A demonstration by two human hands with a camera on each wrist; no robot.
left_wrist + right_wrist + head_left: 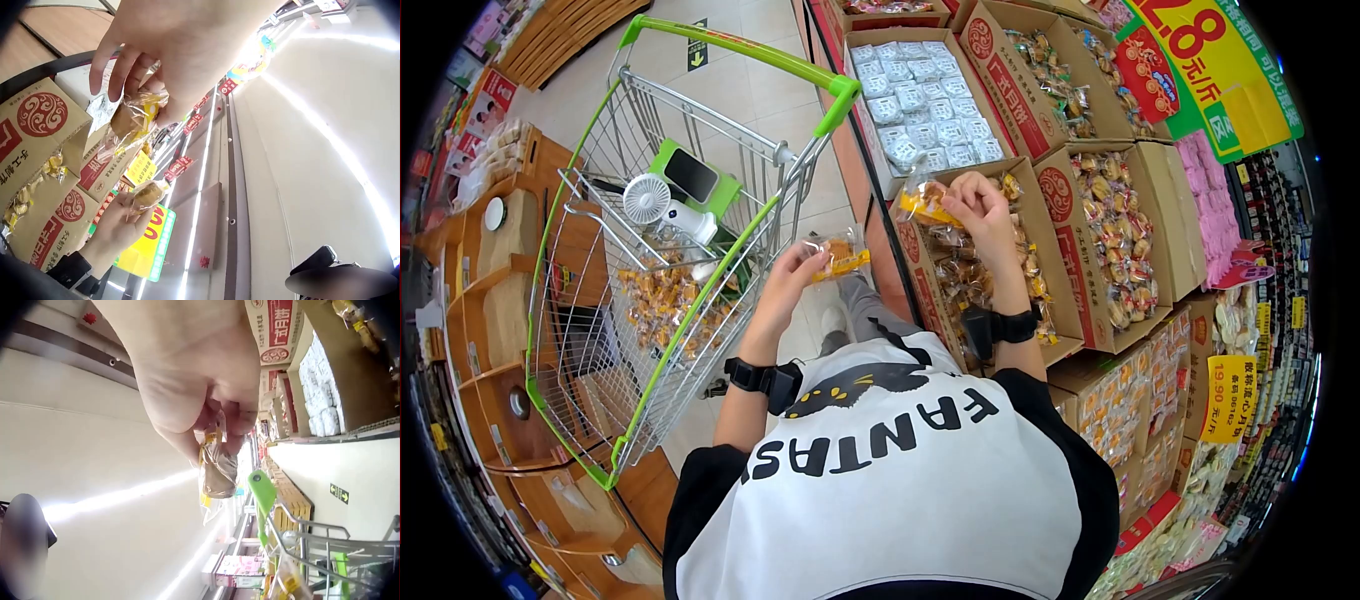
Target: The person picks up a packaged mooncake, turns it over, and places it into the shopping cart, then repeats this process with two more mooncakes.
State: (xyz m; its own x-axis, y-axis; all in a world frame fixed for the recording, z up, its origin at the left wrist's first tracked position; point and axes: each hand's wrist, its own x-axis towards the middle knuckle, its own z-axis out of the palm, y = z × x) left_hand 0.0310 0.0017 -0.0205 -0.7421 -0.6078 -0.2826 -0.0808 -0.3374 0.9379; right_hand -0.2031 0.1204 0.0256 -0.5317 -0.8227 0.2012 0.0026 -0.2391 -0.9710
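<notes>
Near the cart's right side, my left hand (pixel 785 278) pinches a mooncake (pixel 838 256) in a clear wrapper with a yellow band. In the left wrist view this mooncake (pixel 133 122) hangs from the fingertips. My right hand (pixel 985 215), over an open carton (pixel 912 242) of similar mooncakes, grips a second wrapped mooncake (pixel 927 204) by its wrapper. The right wrist view shows that brown mooncake (pixel 219 472) below the thumb and fingers. Both hands are raised in front of the body, apart from each other.
A shopping cart (pixel 836 100) with a green handle stands at left, holding a bag of wrapped mooncakes (pixel 665 315), a white handheld fan (pixel 647 200) and a phone (pixel 691 176). More cartons, one with white packets (pixel 920 95), line the right. Wooden shelves (pixel 510 320) stand beyond the cart.
</notes>
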